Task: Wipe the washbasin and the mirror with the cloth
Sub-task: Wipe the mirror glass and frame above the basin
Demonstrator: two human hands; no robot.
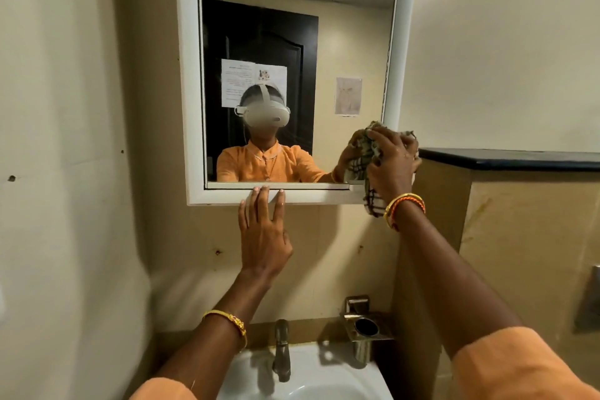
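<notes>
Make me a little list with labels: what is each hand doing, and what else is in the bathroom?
right hand: grip shut on the cloth, pressed at the mirror's lower right corner
left hand: flat on the wall, fingertips on the mirror frame's bottom edge
mirror: white frame, on the wall above the basin
basin: white, below
tap: metal, behind the basin
holder: metal, right of the tap
</notes>
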